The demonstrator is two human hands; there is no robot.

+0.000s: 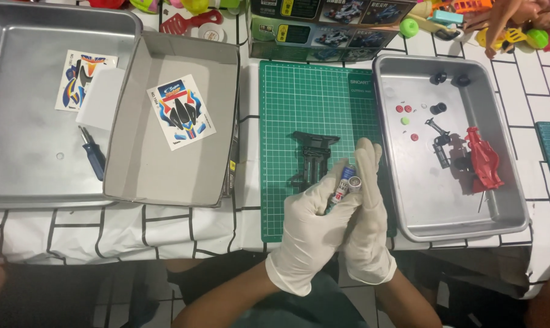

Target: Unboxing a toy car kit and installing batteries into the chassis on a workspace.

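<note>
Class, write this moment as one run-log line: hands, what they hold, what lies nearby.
left hand: gloved, grips small cylinder | right hand: gloved, cups it | black chassis on green mat | red car body in right tray

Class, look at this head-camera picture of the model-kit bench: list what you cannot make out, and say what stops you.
- Small cylinder, head view: mostly wrapped by the gloved left hand and right hand; its kind is unclear.
- Black chassis on the green mat: its near end is covered by the hands.
- Toys at the top: cut off by the edge.
- Small parts in the right tray: too small to identify.
</note>
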